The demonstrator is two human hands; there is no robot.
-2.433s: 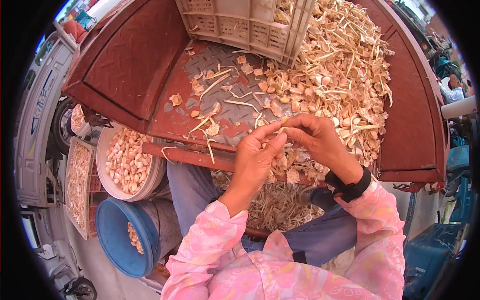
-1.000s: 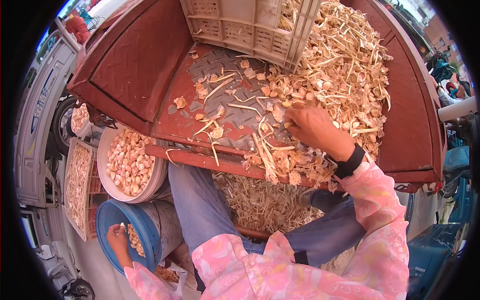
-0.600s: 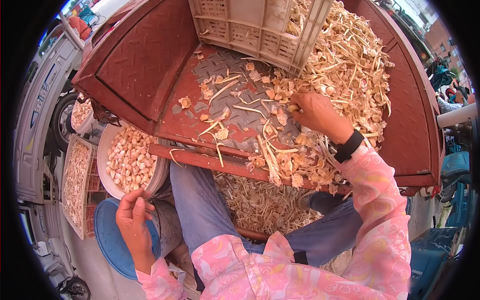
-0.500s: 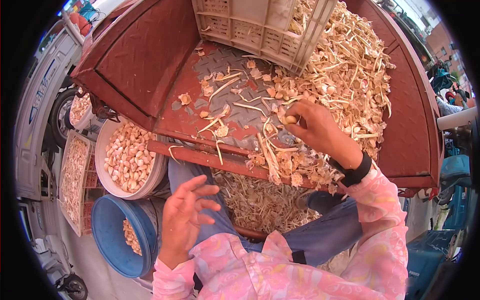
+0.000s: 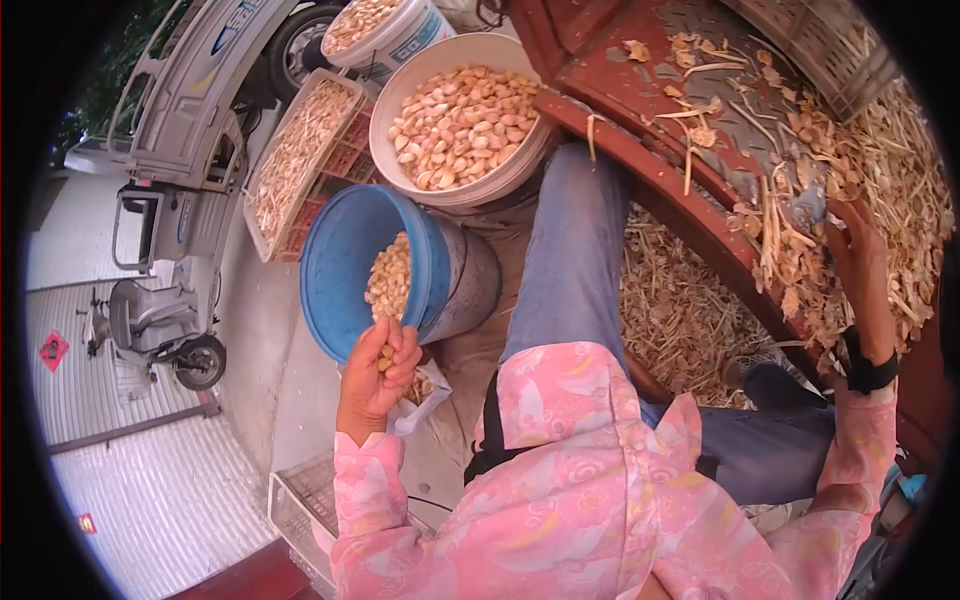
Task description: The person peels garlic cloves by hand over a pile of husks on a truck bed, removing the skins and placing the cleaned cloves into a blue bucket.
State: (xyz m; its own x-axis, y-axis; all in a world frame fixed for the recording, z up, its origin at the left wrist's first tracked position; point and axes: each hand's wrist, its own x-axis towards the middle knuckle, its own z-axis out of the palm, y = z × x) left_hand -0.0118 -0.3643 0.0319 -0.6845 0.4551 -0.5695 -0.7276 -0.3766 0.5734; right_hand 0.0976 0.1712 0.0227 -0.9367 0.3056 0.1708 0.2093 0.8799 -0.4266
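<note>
My left hand (image 5: 375, 385) is closed, with a small yellowish garlic clove (image 5: 385, 360) showing between its fingers. It is in front of the near rim of a tilted blue bucket (image 5: 325, 255), which has peeled garlic cloves (image 5: 388, 275) inside. My right hand (image 5: 858, 265) reaches over the red metal cart bed (image 5: 640, 110), close to loose garlic skins and stalks (image 5: 785, 235). Its thumb and forefinger are apart, and nothing shows between them; the other fingers are partly hidden. A dark band circles the right wrist.
A white bucket (image 5: 385, 115) full of garlic cloves (image 5: 465, 125) stands beyond the blue one. Left of it is a crate of cloves (image 5: 300, 160). A plastic crate (image 5: 820, 45) sits in the cart bed. Husks (image 5: 680, 310) cover the ground between my legs. A grey vehicle (image 5: 190, 110) is parked at left.
The view has swung left. My left hand has gone from open, fingers spread, to closed on a clove by the blue bucket. My right hand stays over the husks; the clove it pinched no longer shows there.
</note>
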